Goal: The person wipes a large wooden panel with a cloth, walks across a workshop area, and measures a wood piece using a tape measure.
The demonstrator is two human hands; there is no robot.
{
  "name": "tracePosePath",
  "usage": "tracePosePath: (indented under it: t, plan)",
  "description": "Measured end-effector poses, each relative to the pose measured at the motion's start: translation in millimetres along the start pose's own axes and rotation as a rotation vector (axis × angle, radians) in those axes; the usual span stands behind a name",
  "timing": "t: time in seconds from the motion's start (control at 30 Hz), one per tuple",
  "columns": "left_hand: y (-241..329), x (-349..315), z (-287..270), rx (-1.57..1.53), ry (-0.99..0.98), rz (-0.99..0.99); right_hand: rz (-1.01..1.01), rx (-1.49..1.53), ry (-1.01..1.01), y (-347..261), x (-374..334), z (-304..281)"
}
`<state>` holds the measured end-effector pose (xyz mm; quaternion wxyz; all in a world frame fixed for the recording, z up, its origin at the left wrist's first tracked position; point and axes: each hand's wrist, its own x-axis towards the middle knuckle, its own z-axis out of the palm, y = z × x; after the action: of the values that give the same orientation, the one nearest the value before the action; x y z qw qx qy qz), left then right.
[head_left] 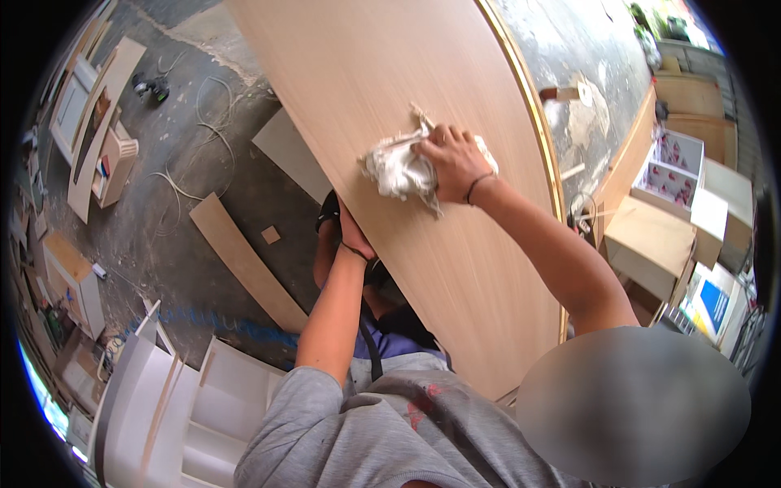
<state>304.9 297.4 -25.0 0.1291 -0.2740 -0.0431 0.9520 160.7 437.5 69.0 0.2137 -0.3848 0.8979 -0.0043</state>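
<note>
Grey shirt [366, 427] nearest, the wooden panel [455, 256] slants lengthwise up-left.

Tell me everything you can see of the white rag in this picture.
The white rag looks like soft fabric, bunched and creased, with beige-tinged loose ends sticking out at its edges. It lies crumpled on the pale wood-grain panel; the right hand grasps it from above, covering part of its right side.
</note>
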Motion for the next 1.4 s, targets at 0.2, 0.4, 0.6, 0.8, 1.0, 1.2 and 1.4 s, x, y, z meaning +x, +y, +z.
tracePosePath:
  t: [0.2,0.4,0.6,0.8,1.0,1.2,1.4]
  plan:
    - [-45,3,-62,-0.028,-0.071,-0.122,0.044,0.112,0.0,-21,-131,50]
    - [-87,-21,-103,0.017,-0.016,-0.169,0.177,0.128,-0.213,-55,-261,97]
    - [-98,-19,-118,0.652,-0.245,-0.118,0.186,0.127,-0.028,-35,-179,80]
    - [-136,-56,-166,0.07,-0.349,-0.359,0.151,0.076,0.031,-30,-109,40]
    - [-147,-68,-101,1.004,-0.226,-0.277,0.169,0.241,-0.044,-50,-257,110]
    - [-133,-72,-128,0.142,0.023,-0.453,0.449,0.401,-0.007,-97,-407,171]
    - [-146,-85,-82,0.258,0.257,-0.354,1.032,0.676,0.412,-117,-349,172]
